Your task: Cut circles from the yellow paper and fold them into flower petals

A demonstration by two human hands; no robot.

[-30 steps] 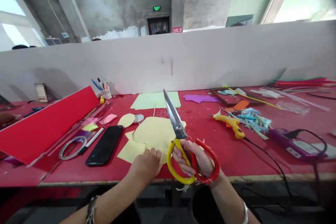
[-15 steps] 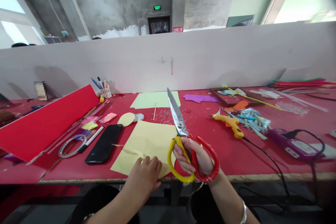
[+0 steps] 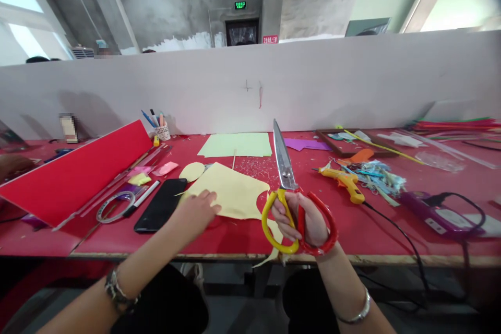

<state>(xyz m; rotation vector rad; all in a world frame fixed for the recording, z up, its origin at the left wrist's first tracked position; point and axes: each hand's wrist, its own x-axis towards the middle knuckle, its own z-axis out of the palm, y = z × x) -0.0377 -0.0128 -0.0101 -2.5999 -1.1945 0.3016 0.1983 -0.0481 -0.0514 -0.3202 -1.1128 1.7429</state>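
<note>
My right hand (image 3: 303, 219) is wrapped round the yellow and red handles of large scissors (image 3: 285, 164). Their blades are closed and point up, away from me. On the table, a pale yellow sheet of paper (image 3: 235, 188) lies turned at an angle, its right side cut in a curve. My left hand (image 3: 199, 211) is at the sheet's lower left edge with curled fingers gripping it; the thumb is hidden. A thin yellow strip sticks out left of these fingers. Behind my right hand, a yellow paper scrap (image 3: 270, 257) hangs at the table's front edge.
Left of the sheet lie a black phone (image 3: 160, 206), a roll of tape (image 3: 113, 207) and a yellow paper circle (image 3: 191, 171). Green sheets (image 3: 237, 144) lie behind. A yellow glue gun (image 3: 344, 182) with its cord is on the right, near a purple box (image 3: 438, 214).
The yellow sheet has turned and moved away from the table edge. My left hand has gone left and forward with it. The yellow scrap now shows beneath my right hand, which still grips the scissors.
</note>
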